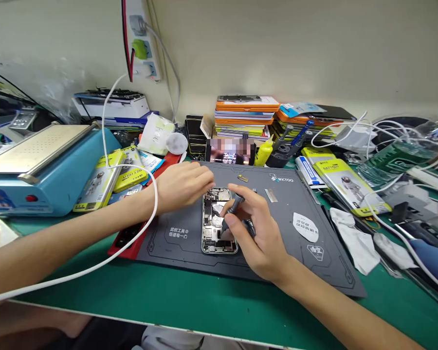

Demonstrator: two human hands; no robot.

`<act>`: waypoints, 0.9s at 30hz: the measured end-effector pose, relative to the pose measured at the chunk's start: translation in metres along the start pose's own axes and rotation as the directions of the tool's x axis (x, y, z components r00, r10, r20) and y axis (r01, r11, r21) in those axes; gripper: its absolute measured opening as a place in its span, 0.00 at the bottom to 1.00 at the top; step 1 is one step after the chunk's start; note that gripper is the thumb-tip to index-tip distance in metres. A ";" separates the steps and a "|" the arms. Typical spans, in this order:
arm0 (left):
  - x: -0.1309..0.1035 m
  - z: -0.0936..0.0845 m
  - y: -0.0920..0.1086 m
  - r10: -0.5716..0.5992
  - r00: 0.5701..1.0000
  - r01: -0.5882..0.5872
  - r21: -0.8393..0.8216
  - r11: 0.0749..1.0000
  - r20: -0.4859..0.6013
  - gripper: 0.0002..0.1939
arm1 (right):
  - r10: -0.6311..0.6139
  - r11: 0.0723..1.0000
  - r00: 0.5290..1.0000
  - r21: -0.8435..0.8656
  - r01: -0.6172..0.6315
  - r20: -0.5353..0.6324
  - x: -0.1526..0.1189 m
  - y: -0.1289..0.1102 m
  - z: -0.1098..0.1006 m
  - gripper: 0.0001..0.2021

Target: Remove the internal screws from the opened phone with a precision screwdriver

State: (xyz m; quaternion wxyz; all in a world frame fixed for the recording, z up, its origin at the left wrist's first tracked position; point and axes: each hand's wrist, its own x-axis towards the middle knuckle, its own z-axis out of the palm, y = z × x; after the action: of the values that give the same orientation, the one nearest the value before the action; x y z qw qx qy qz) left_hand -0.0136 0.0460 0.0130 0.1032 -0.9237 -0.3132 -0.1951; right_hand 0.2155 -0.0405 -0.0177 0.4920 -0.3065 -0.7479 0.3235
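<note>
An opened smartphone (209, 228) lies on the dark grey work mat (277, 262), its inner boards and parts showing. My right hand (257, 228) is over the phone's right side, fingers closed around a small grey screwdriver (233, 206) that points down into it. The screwdriver's tip is hard to make out. My left hand (188, 183) is by the phone's upper left edge with its fingers curled together; their tips are turned away, so anything in them is hidden. Small metal pieces, among them a silver plate (271, 195), lie on the mat beyond the phone.
A lit phone (229, 151) leans at the back by a yellow bottle (264, 152) and a tool holder (279, 158). Battery boxes (350, 187) are at the right. A blue machine (54, 180) stands left. A white cable (156, 194) loops over my left forearm.
</note>
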 end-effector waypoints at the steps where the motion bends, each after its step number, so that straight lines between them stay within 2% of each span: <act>1: 0.006 0.001 -0.006 -0.004 1.000 0.004 0.006 1.000 -0.003 0.14 | -0.005 1.000 1.000 0.000 0.005 0.003 0.000 -0.001 0.000 0.25; 5: 0.021 0.008 -0.017 -0.089 0.995 0.089 -0.006 0.996 -0.046 0.13 | -0.015 1.000 1.000 0.003 0.015 -0.004 0.002 -0.002 -0.001 0.25; 8: 0.020 0.013 -0.011 -0.182 0.981 0.178 -0.060 0.982 -0.067 0.13 | -0.014 1.000 1.000 0.011 0.014 -0.024 0.003 0.001 -0.003 0.24; 11: 0.013 0.013 0.000 -0.229 0.973 0.222 -0.133 0.966 -0.035 0.13 | -0.022 0.999 1.000 0.032 0.023 -0.020 0.002 0.003 -0.005 0.25; 16: -0.001 0.000 0.018 -0.230 0.969 0.246 -0.265 0.932 0.089 0.13 | -0.086 0.996 0.991 0.049 0.081 0.099 -0.006 0.004 -0.002 0.28; 19: -0.012 -0.008 0.025 -0.230 0.958 0.276 -0.332 0.902 0.169 0.13 | -0.184 0.983 0.970 0.005 0.186 0.162 -0.010 0.005 0.001 0.32; 24: -0.026 -0.014 0.021 -0.229 0.905 0.403 -0.553 0.730 0.358 0.15 | -0.205 0.977 0.960 -0.018 0.212 0.193 -0.009 0.007 0.001 0.33; 27: -0.028 -0.015 0.016 -0.228 0.876 0.466 -0.627 0.624 0.424 0.17 | -0.224 0.969 0.952 -0.054 0.240 0.207 -0.008 0.006 0.000 0.32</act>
State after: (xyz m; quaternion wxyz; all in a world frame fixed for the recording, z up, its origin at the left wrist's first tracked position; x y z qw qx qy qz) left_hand -0.0291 0.0136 0.0137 -0.3521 -0.8289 -0.3990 -0.1727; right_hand 0.2193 -0.0431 -0.0269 0.4369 -0.2016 -0.8364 0.2627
